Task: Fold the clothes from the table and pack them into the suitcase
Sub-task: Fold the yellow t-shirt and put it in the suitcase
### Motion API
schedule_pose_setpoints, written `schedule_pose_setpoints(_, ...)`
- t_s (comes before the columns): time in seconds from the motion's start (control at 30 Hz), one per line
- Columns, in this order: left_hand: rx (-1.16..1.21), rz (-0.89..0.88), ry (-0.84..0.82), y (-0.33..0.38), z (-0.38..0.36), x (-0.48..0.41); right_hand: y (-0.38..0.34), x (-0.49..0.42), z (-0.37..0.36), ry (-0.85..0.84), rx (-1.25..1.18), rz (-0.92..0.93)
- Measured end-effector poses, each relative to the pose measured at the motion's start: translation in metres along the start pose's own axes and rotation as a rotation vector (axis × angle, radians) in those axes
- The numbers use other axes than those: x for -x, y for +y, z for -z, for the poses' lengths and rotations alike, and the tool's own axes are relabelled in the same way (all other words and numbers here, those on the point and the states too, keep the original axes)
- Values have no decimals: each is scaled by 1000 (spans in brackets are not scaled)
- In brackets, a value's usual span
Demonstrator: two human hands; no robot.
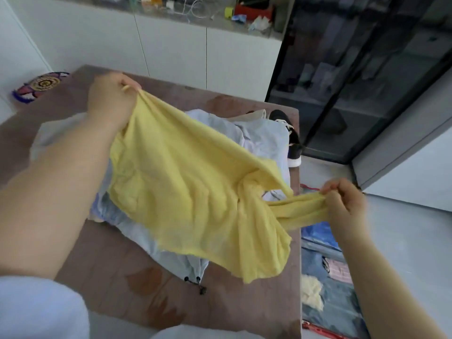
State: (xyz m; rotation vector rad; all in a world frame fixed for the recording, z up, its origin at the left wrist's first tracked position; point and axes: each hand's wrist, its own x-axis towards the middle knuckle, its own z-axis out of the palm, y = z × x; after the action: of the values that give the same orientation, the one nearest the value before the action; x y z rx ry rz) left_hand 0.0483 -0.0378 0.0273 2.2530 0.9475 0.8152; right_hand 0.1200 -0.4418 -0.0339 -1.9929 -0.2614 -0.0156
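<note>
— Head view: where is the yellow T-shirt relative to the person's hands?
— It hangs stretched between them, above the brown table. The left hand pinches one edge at the far left, fingers curled tight on the cloth. The right hand grips a bunched, twisted strip of it at the near right, just past the table's right edge.
— Does the shirt touch anything below?
— Its loose lower hem droops toward a pale blue garment spread on the table; whether they touch cannot be told.
— What else lies on the table?
— A black sneaker with a white sole sits at the far right edge, beside the blue garment.
— And the suitcase?
— The suitcase lies open on the floor to the right of the table, below the right hand, with denim already inside.
</note>
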Motion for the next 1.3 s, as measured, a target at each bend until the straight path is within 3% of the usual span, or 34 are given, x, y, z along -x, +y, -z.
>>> schedule_pose_setpoints(0.1,-126,50,-67,-30,-24,18,45,15,0,-32,264,-171)
schedule_pose_setpoints(0.2,-186,135,-188,-56,-39,28,75,27,-4,-237,417,-350)
schedule_pose_setpoints(0.3,-334,53,-216,-58,-50,43,84,40,-18,-356,611,-226)
schedule_pose_setpoints(0.4,-300,-310,-206,-34,-54,73,68,52,-46,-361,553,-43)
schedule_pose_setpoints(0.43,-257,-461,-304,-27,-57,88,64,56,-57,-403,523,36)
schedule_pose_setpoints(0.5,-224,-637,-651,-19,-60,121,56,63,-79,-536,536,192)
schedule_pose_setpoints(0.57,-300,-626,-942,-26,-62,148,53,66,-96,-626,642,312)
schedule_pose_setpoints(0.6,-366,-614,-1004,-33,-63,159,53,65,-102,-628,724,337)
schedule_pose_setpoints(0.7,-590,-609,-971,-59,-64,185,55,52,-106,-570,820,241)
schedule_pose_setpoints(0.8,-749,-592,-904,-84,-58,199,49,31,-95,-568,623,62)
schedule_pose_setpoints(0.9,-755,-723,-788,-105,-53,197,39,8,-76,-440,510,22)
schedule_pose_setpoints(1.0,-639,-680,-740,-107,-47,190,33,-9,-59,-269,357,-31)
schedule_pose_setpoints(1.17,-89,-221,-703,-84,-35,173,45,-11,-52,-124,327,-154)
schedule_pose_setpoints(1.3,88,-171,-555,-52,-22,155,47,0,-61,-123,207,-140)
